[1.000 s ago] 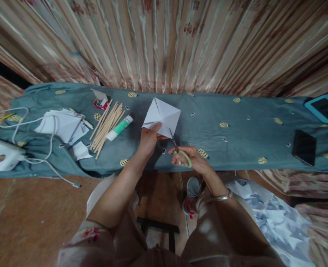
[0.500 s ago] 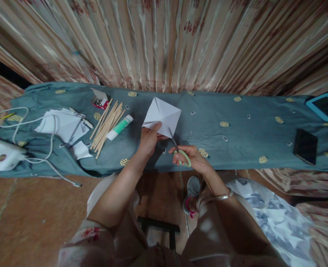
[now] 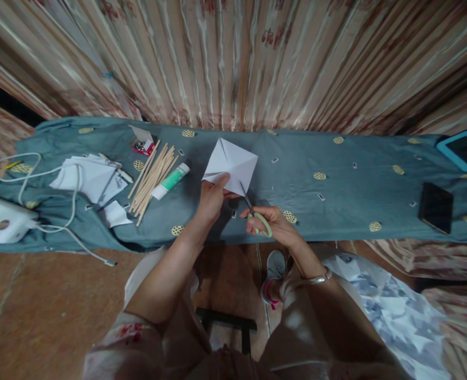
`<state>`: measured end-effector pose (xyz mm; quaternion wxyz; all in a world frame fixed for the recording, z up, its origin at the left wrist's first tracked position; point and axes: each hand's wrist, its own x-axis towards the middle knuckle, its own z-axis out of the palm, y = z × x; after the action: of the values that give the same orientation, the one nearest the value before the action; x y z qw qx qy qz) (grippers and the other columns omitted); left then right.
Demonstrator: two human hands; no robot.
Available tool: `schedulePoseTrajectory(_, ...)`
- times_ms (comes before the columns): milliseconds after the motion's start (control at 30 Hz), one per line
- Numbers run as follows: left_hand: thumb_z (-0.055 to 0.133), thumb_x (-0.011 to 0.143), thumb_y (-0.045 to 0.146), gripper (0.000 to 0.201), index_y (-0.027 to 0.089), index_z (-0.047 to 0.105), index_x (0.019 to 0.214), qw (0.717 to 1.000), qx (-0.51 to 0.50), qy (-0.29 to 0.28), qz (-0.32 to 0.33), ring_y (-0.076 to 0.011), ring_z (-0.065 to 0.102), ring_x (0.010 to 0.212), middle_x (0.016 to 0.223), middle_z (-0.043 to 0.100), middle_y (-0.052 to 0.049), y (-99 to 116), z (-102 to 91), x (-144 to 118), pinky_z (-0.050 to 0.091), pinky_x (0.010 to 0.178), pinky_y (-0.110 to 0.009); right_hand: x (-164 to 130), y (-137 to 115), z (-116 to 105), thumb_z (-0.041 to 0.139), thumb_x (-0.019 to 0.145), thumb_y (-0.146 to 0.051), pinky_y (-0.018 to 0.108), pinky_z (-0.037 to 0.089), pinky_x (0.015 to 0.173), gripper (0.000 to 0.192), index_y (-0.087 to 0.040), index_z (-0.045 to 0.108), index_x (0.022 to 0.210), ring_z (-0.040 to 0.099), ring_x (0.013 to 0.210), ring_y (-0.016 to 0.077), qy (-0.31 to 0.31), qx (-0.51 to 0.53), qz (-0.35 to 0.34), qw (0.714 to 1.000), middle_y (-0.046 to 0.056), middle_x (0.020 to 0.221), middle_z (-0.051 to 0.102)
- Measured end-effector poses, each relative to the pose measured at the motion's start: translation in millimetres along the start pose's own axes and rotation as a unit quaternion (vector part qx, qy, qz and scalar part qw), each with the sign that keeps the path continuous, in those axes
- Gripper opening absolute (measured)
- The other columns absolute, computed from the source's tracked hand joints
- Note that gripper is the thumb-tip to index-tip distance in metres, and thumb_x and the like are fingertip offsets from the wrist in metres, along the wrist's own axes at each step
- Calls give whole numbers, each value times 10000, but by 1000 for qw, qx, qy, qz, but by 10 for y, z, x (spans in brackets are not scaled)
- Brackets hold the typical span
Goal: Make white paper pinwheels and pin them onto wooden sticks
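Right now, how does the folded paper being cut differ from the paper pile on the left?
The folded white paper is one neat diamond pinched by the left hand, with the scissors at its edge. The paper pile is loose overlapping pieces, untouched, a white cable across it. Both are white, on the blue cloth.

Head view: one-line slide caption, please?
Left hand holds folded white paper; right hand works green-handled scissors at its edge.

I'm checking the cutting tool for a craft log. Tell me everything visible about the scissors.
The scissors are small, with pale green loop handles and thin, dark, metal-looking blades. The right hand grips the handles, fingers through the loops. The blades point up and away toward the lower edge of the folded white paper, held by the left hand, above the blue-grey cloth.
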<state>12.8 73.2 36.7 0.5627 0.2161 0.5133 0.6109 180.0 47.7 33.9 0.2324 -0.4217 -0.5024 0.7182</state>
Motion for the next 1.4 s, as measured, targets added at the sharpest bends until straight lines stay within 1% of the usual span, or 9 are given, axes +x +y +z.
schedulePoseTrajectory(200,640,766,233,86,160,640,722,1000,-1,0,6,-159,657,560,643,688,-15,-14,-10,10,547,535,-258,2,3,12,851,557,-530,190,408,455,475,-159,695,812,523,478,66,8,1,5,1000,-30,568,622)
schedulePoseTrajectory(400,635,766,239,99,153,635,716,1000,-9,-7,13,-165,659,556,629,681,-17,-14,-28,18,563,545,-285,8,13,9,862,564,-484,204,427,477,441,-160,690,808,520,483,69,5,2,-2,1000,-35,573,617)
schedulePoseTrajectory(600,641,766,239,110,134,640,732,1000,-10,-4,14,-195,681,580,659,694,-42,-18,-38,23,574,559,-323,16,23,16,866,558,-472,197,417,468,441,-160,695,819,522,474,65,9,11,7,1000,-37,565,621)
schedulePoseTrajectory(867,646,747,248,112,145,646,793,1000,-9,2,5,-204,702,641,690,709,-35,-4,-23,14,574,595,-309,10,0,27,888,529,-420,198,426,456,401,-168,699,777,522,456,64,15,18,12,1000,-47,545,622)
schedulePoseTrajectory(1133,659,716,284,163,136,638,779,1000,-12,-19,7,-195,691,599,653,694,-19,3,-43,-6,586,597,-322,15,-6,50,901,492,-428,190,409,447,433,-158,698,763,511,441,56,25,35,15,999,-48,517,613)
schedulePoseTrajectory(1400,679,705,310,197,129,638,771,1000,-4,-19,8,-217,710,645,659,697,-34,-23,-36,-22,592,630,-338,14,3,34,875,532,-484,192,408,452,445,-160,692,777,516,458,61,18,20,6,1000,-40,547,614)
